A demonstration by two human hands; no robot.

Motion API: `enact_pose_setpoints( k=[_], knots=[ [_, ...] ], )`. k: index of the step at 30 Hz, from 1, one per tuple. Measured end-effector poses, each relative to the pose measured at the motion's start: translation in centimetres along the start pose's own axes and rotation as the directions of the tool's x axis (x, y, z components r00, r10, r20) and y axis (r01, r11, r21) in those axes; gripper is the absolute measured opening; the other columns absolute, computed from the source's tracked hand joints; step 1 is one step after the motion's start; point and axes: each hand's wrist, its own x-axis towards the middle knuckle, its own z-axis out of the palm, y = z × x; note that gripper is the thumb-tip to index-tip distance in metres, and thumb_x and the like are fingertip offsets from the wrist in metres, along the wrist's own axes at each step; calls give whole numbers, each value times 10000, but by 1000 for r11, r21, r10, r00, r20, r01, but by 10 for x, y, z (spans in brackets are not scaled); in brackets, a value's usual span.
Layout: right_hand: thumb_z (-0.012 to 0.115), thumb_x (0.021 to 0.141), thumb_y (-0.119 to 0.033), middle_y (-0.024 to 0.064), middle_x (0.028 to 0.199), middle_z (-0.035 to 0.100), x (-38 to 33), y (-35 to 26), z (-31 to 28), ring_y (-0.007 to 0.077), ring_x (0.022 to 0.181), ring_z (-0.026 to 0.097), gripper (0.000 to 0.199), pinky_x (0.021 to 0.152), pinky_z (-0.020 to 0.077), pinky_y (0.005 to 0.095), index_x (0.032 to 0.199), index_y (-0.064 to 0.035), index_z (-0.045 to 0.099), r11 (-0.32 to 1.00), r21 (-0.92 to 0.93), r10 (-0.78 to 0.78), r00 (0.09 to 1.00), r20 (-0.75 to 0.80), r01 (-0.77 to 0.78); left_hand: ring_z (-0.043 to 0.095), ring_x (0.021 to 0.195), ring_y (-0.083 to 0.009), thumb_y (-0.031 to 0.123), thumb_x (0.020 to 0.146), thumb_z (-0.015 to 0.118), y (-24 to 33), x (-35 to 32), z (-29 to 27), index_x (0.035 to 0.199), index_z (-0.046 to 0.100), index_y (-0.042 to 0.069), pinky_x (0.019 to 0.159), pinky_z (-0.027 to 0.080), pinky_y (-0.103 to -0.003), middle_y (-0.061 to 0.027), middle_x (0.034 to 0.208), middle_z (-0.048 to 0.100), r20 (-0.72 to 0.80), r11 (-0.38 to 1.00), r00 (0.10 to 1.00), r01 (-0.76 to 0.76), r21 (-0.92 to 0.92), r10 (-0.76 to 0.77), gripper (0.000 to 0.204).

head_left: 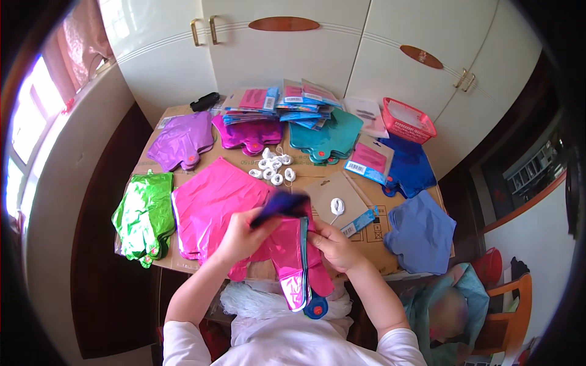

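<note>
Head view: left hand (241, 235) fingers pinch a dark blue foil balloon (282, 204); right hand (334, 245) fingers grasp a stacked set of flat foil balloons (296, 268) over the bench's (366, 235) near edge. Step, judged: assembling a colour set. Next calls for laying blue squarely on the stack.

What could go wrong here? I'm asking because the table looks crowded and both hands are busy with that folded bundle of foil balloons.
The bundle of foil balloons hangs past the table's near edge, pinched between the left hand and right hand; a loosened grip might drop it. The dark blue balloon looks blurred and could slip out. The white ribbon coils lie loose and might be swept off.
</note>
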Motion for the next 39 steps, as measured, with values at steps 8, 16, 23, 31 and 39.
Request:
enact_pose_setpoints(
  k=[8,16,23,31,39],
  knots=[
    [677,833,-326,114,1385,459,-23,-47,-49,281,1280,429,533,1067,327,431,1304,-140,508,-169,-964,-259,934,246,207,580,799,-61,117,905,626,-32,34,-23,988,680,24,728,471,-236,10,897,662,-26,826,996,56,-561,-85,136],
    [595,857,-430,92,1430,407,-24,-11,-83,310,1337,352,508,1068,251,584,1313,-221,515,-319,-946,-257,966,28,-57,606,791,-84,123,913,614,-43,41,-15,1003,660,-4,700,486,-237,-18,911,662,89,752,980,196,-630,-180,162],
    [613,871,-242,215,1371,421,-26,-20,-88,361,1265,417,416,1019,372,465,1212,-13,550,-218,-975,-479,874,76,-35,585,734,-60,166,914,621,-40,71,18,1009,672,18,635,473,-239,8,848,653,201,821,961,270,-504,-192,183],
    [611,836,-16,130,998,627,5,12,-57,166,931,623,439,791,502,314,1239,3,436,841,-506,-347,909,-231,193,620,782,-100,183,919,616,-18,95,51,1186,551,-16,667,509,-255,-33,882,657,214,847,971,200,-493,-105,340],
    [662,805,-55,222,933,648,7,0,-34,377,866,646,453,690,507,398,1193,-3,432,462,-884,-595,765,-246,75,434,1184,-459,381,730,767,-20,52,75,1418,31,-115,980,400,-449,-374,1268,367,-3,904,938,-334,267,348,1123]
  ],
)
